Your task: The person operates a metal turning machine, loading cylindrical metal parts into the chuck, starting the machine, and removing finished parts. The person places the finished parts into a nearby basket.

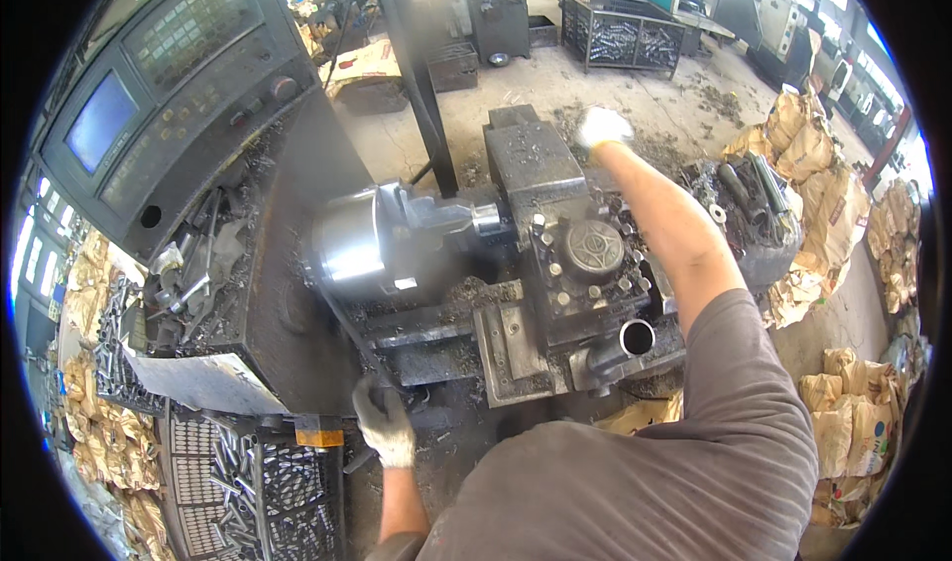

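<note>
A long dark lever (342, 315) slants down in front of the lathe's shiny chuck (352, 244). My gloved left hand (382, 424) is closed around its lower end. On the far side of the lathe, my right arm reaches across the square tool post (595, 251). The white-gloved right hand (603, 127) is beside the dark block (535, 159) behind the tool post; glare washes out its fingers. A bright metal workpiece (484, 218) sticks out from the chuck toward the tool post.
A control panel with a screen (99, 124) rises at the left, above a ledge of tools (198, 288). Below it, a crate (260, 492) contains metal tubes. Chips and parts cover the machine's right end (759, 229). Brown paper sacks (843, 412) stand at right; a wire bin (625, 35) is behind.
</note>
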Tool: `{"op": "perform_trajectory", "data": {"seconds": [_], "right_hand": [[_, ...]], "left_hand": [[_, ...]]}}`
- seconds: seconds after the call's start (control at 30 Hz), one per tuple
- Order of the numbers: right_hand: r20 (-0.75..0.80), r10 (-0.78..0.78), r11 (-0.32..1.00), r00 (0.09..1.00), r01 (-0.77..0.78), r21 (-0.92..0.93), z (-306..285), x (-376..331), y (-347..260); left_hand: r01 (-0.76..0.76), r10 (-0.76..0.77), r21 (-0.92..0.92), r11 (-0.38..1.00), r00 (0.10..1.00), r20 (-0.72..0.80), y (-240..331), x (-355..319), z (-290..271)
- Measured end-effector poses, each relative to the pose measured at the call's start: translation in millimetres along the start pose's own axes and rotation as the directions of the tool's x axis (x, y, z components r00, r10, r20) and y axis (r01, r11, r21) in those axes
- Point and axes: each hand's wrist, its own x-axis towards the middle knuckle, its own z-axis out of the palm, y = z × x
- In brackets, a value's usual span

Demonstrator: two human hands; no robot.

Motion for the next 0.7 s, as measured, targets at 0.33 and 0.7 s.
{"op": "perform_trajectory", "data": {"seconds": [0.33,0.7], "right_hand": [[0.642,-0.7,0.652,0.313,0.647,0.396,40.1,-75.4,-125.1],[0.781,-0.616,0.727,0.103,0.454,0.514,36.8,-61.1,-133.7]], "left_hand": [[-0.683,0.671,0.499,0.533,0.701,0.243,121.3,231.8,111.9],[-0.649,0.619,0.523,0.553,0.74,0.263,116.6,228.0,112.9]]}}
